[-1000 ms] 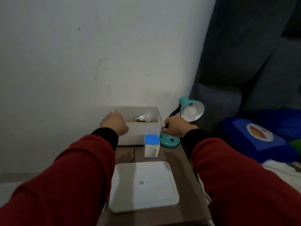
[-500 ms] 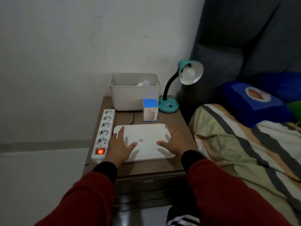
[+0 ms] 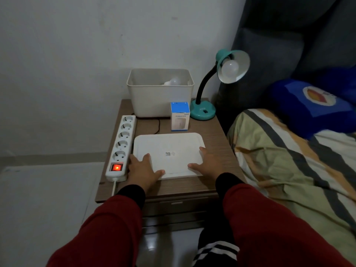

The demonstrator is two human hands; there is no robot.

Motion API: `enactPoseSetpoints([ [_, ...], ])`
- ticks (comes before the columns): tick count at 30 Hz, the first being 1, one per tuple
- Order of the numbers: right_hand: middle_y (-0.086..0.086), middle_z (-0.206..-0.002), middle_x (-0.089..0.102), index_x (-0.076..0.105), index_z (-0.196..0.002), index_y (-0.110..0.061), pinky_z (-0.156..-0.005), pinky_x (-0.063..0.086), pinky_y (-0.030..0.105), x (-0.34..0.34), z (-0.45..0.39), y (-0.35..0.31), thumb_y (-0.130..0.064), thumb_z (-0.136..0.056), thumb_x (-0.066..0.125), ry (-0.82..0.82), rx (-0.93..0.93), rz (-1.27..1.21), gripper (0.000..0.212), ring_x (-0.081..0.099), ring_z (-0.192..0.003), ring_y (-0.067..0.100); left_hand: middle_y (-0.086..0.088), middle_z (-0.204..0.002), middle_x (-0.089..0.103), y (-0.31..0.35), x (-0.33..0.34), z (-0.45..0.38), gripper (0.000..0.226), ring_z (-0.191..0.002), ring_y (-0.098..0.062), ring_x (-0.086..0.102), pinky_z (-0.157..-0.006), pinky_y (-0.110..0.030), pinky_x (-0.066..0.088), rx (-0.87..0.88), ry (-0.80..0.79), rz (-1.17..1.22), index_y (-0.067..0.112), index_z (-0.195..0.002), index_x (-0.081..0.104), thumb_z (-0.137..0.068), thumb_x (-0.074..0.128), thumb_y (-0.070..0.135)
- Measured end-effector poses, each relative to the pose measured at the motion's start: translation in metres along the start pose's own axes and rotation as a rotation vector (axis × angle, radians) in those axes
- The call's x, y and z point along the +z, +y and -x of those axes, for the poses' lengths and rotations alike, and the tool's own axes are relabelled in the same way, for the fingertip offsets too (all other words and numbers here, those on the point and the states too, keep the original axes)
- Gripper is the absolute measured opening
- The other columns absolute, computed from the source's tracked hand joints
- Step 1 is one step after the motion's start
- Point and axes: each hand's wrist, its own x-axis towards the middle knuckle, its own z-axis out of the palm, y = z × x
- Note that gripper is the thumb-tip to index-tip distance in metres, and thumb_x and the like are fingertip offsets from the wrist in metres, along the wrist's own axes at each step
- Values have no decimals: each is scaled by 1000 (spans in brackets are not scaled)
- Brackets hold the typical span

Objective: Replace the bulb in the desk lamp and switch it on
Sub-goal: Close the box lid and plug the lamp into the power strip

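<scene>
A teal desk lamp [image 3: 202, 111] stands at the back right of the bedside table, its black neck curving up to a shade with an unlit white bulb [image 3: 229, 68] in it. Another white bulb [image 3: 173, 81] lies inside a white bin [image 3: 159, 99] at the back. A blue and white bulb box [image 3: 180, 116] stands in front of the bin. My left hand [image 3: 143, 169] and my right hand [image 3: 207, 163] rest flat, fingers apart, on the near corners of a white lid [image 3: 168, 154] lying on the table. Neither hand holds anything.
A white power strip [image 3: 122, 143] with a glowing red switch [image 3: 117, 167] lies along the table's left edge, touching my left hand. A black cable [image 3: 158, 125] runs behind the lid. A bed with a striped blanket [image 3: 289, 155] and a blue pillow [image 3: 312, 105] adjoins the table's right side.
A second ago my hands were at the bin and the lamp base. Both drew back to the white lid, and my view pulled away from the table and tilted down.
</scene>
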Motion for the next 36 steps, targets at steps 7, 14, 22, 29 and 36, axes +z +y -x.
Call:
enactPoseSetpoints([
  [7, 13, -153, 33, 26, -148, -12, -115, 28, 37, -6, 0, 0, -51, -78, 65, -31, 4, 104, 89, 31, -139, 29, -19, -135, 45, -1, -3, -6, 82, -124, -37, 41, -101, -44, 40, -16, 30, -55, 17, -133, 40, -70, 65, 63],
  [14, 18, -143, 41, 40, -140, -6, -108, 33, 36, -29, 9, -7, -57, -76, 64, -13, 5, 142, 85, 38, -132, 32, -18, -135, 47, 4, -23, -3, 94, -124, -36, 42, -100, -44, 41, 21, 67, -77, 16, -134, 41, -63, 60, 74],
  [22, 21, -133, 48, 44, -136, -3, -102, 34, 36, -67, 26, -36, -57, -82, 58, 131, -104, 166, 78, 39, -125, 33, -20, -144, 35, 19, -75, 10, 89, -133, -37, 28, -109, -45, 29, 121, 200, -8, 15, -139, 38, -70, 63, 66],
  [29, 23, -136, 35, 44, -137, -4, -108, 30, 30, -109, -8, -75, -49, -80, 65, 253, -164, 41, 76, 36, -129, 35, -20, -137, 38, 49, -125, -28, 85, -131, -38, 29, -107, -44, 30, 203, 366, 89, 20, -136, 40, -69, 66, 64],
  [36, 22, -133, 43, 45, -135, 0, -105, 31, 33, -141, -87, -114, -51, -79, 66, 299, -182, 29, 79, 36, -128, 33, -21, -137, 39, 80, -159, -103, 75, -131, -37, 29, -106, -42, 30, 215, 410, 147, 16, -127, 47, -69, 70, 58],
])
